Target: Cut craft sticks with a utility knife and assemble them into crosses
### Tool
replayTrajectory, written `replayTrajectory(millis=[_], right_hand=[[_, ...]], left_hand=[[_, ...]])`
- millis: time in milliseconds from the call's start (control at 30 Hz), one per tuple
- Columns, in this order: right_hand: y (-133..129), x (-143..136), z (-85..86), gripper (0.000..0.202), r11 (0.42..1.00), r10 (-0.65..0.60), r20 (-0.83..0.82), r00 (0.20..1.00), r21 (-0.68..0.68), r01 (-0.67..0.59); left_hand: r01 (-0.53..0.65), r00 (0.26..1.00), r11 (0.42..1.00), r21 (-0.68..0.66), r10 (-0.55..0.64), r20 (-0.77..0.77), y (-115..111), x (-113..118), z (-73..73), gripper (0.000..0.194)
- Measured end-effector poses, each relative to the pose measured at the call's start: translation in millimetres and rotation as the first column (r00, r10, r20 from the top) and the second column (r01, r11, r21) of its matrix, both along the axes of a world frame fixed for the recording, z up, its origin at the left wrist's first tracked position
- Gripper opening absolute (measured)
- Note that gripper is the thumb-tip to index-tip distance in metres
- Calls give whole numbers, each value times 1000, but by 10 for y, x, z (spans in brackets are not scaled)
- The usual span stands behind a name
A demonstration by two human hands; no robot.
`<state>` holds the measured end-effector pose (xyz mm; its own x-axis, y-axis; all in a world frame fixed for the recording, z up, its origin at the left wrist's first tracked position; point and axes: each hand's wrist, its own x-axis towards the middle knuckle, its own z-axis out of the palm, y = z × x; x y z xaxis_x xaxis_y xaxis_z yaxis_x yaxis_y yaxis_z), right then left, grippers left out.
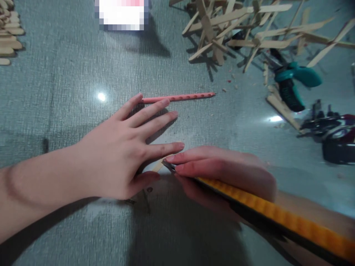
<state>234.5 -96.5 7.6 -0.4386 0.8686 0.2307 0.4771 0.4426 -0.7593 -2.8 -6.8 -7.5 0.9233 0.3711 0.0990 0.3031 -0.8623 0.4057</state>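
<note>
- Orange-backed cutter [277, 215], nearest the camera, slants in from the right, its dark tip at the stick.
- Wooden stick [158, 166]: on the grey tabletop [69, 81], between both hands, long axis running near-left to far-right, roughly square across the cutter.
- Left hand [113, 147]: palm down, fingers spread, thumb and forefinger flanking the stick.
- Right hand [230, 170]: fingers pinching the cutter close behind its tip, right of the stick.
- Pink pencil [180, 98]: beyond, at the left hand's outer fingertips.
- Teal-handled pliers [290, 88]: farther right; tabletop edges unseen.
</note>
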Motion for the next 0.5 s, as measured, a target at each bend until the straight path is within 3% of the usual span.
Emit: replayTrajectory(millis=[200, 333, 500], right_hand=[[-80, -26, -35, 12, 999, -40, -24, 999, -14, 39], [-99, -45, -48, 11, 1000, 5, -21, 1000, 22, -5], [-126, -71, -72, 13, 999, -44, -31, 999, 8, 45]], left_hand=[[7, 1000, 999, 33, -7, -3, -6, -2, 4, 59], [16, 999, 999, 47, -14, -29, -18, -3, 38, 61], [-14, 999, 999, 39, 15, -37, -46, 2, 50, 65]])
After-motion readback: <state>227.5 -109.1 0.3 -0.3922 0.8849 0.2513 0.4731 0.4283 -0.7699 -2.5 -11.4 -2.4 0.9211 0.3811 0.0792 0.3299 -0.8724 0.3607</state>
